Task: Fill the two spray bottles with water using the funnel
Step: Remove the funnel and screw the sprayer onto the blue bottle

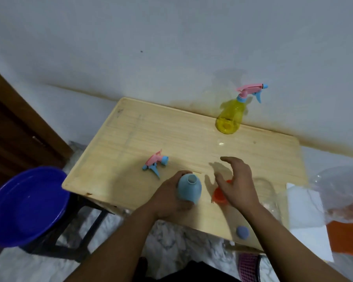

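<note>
Left hand (169, 197) grips blue bottle (189, 188); right hand (235, 183) spread above funnel (219, 195).

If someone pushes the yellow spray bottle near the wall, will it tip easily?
Probably yes. The translucent yellow plastic spray bottle stands upright, tall, with a pink and blue trigger head on top, so it looks top-heavy. Little liquid shows inside, so it is likely light and may slide on the smooth wooden table.
</note>
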